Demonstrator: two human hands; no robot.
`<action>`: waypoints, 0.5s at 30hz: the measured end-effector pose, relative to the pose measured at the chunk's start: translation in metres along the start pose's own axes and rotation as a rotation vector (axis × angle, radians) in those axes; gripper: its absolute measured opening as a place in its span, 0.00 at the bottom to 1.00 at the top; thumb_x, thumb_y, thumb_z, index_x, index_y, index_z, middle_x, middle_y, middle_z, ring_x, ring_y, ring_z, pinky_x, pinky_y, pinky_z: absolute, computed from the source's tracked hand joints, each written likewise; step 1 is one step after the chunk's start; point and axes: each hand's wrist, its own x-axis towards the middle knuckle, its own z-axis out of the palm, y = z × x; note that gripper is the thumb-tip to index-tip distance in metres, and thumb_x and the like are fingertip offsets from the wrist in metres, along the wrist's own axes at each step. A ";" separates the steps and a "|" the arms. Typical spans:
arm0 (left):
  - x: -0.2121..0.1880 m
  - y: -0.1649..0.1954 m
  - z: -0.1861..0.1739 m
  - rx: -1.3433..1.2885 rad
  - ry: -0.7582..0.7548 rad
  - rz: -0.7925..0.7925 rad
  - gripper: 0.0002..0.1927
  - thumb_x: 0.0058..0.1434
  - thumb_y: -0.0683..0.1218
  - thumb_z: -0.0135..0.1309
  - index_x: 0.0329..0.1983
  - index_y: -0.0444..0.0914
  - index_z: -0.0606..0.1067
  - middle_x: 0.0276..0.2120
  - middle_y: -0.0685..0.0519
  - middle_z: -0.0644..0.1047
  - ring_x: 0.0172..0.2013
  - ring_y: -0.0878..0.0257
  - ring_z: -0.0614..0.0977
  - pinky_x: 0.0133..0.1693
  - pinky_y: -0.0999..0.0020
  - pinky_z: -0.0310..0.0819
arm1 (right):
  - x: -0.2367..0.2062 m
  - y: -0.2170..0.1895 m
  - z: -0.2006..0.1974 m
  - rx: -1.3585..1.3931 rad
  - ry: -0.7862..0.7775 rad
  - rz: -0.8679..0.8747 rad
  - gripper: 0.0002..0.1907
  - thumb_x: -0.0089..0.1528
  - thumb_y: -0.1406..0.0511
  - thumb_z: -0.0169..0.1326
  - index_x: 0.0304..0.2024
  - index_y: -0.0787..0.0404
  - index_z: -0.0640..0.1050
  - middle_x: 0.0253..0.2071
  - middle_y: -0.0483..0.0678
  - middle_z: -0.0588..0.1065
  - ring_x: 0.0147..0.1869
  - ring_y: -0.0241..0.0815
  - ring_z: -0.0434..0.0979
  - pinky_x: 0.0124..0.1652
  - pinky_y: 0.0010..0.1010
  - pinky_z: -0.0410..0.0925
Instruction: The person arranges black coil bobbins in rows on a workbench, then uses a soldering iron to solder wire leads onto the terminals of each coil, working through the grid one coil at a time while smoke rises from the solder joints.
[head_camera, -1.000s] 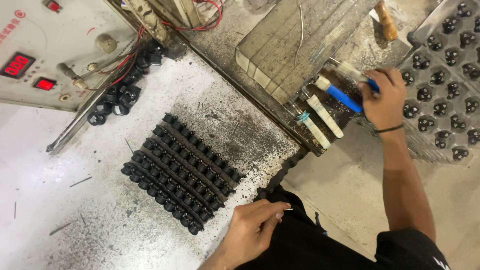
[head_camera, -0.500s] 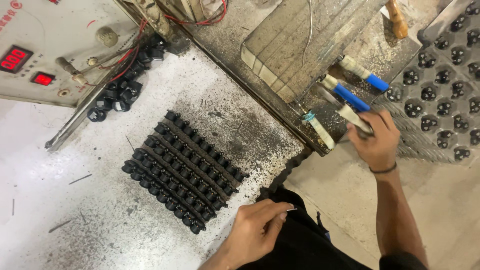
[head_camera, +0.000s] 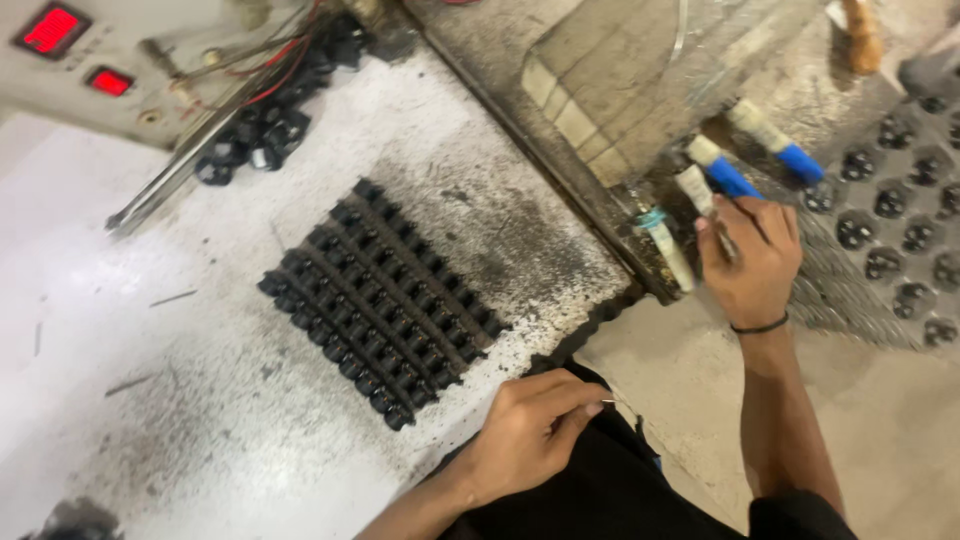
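My right hand (head_camera: 748, 258) is closed on a whitish stick-like tool (head_camera: 697, 192) at the right edge of the workbench, among other tools with blue handles (head_camera: 727, 176). My left hand (head_camera: 528, 432) rests near the bench's front edge with its fingers pinched on a thin metal pin (head_camera: 606, 402). Left of it lies a block of small black parts (head_camera: 378, 300) set in several diagonal rows on the white, soot-marked bench top (head_camera: 180, 400).
A grey control box with red displays (head_camera: 50, 30) stands at the back left, with wires and loose black parts (head_camera: 262, 135) beside it. A worn tiled block (head_camera: 610, 80) sits at the back. A perforated tray of black parts (head_camera: 890, 230) lies at the right.
My right hand has come down from the blue-handled tool and to the left, and now grips the whitish tool. My left hand has stayed pinched near the bench edge.
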 end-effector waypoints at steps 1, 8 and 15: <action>-0.001 -0.001 0.000 0.006 0.003 0.005 0.07 0.64 0.35 0.57 0.45 0.33 0.80 0.36 0.45 0.82 0.28 0.55 0.83 0.29 0.64 0.77 | 0.002 -0.007 0.006 -0.022 -0.067 -0.005 0.13 0.63 0.67 0.66 0.48 0.66 0.82 0.40 0.55 0.76 0.44 0.56 0.75 0.44 0.43 0.69; -0.002 -0.026 0.001 -0.002 0.073 -0.025 0.07 0.69 0.39 0.57 0.48 0.35 0.80 0.38 0.45 0.82 0.32 0.56 0.83 0.34 0.62 0.78 | -0.043 -0.015 -0.029 0.000 -0.192 0.091 0.12 0.68 0.67 0.65 0.51 0.65 0.79 0.46 0.53 0.76 0.46 0.48 0.77 0.45 0.30 0.69; 0.017 -0.068 0.035 -0.181 0.003 0.034 0.11 0.67 0.44 0.59 0.51 0.38 0.82 0.52 0.44 0.81 0.45 0.58 0.82 0.47 0.63 0.81 | -0.111 -0.075 -0.025 0.361 -0.141 0.197 0.15 0.65 0.66 0.68 0.52 0.63 0.81 0.48 0.52 0.79 0.45 0.44 0.77 0.44 0.27 0.70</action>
